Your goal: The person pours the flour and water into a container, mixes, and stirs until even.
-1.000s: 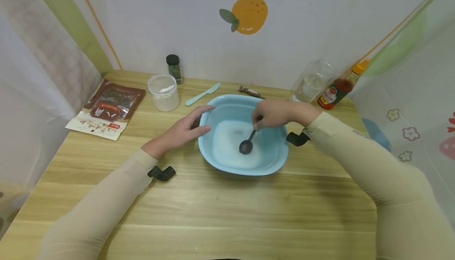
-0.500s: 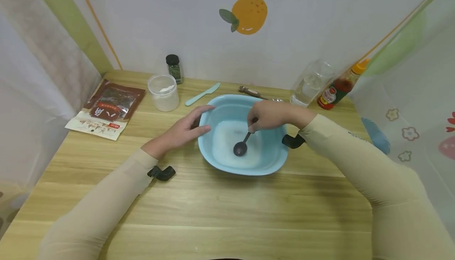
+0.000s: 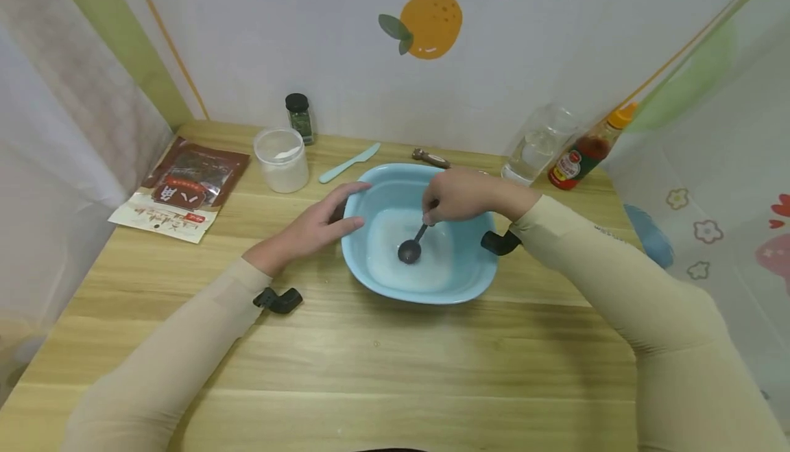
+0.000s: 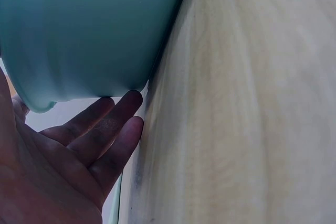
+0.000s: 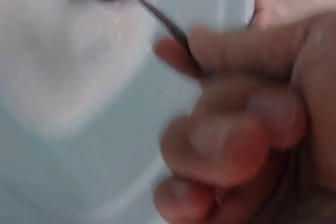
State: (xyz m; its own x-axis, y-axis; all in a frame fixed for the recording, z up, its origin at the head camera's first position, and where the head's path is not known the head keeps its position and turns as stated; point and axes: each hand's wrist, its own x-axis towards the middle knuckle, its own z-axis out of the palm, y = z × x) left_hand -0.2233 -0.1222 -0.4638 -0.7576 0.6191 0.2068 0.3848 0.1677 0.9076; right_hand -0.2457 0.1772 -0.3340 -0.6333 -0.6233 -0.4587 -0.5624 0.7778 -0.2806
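A light blue basin stands on the wooden table with cloudy white liquid in its bottom. My left hand rests at its left side, thumb and index finger at the rim. In the left wrist view, the other fingers lie nearly straight along the basin's outer wall. The handle of a dark spoon is pinched by my right hand over the basin. The spoon's bowl is down in the liquid. In the right wrist view, thumb and fingers curl round the handle, somewhat blurred.
Behind the basin lie a pale green plastic knife and a brown-handled utensil. To the left are a brown-and-white packet, a tub of white powder and a herb jar. A glass of water and a red sauce bottle stand back right.
My right hand has moved a little to the left, and the spoon's bowl with it, through the liquid. The left hand and the basin have stayed in place.
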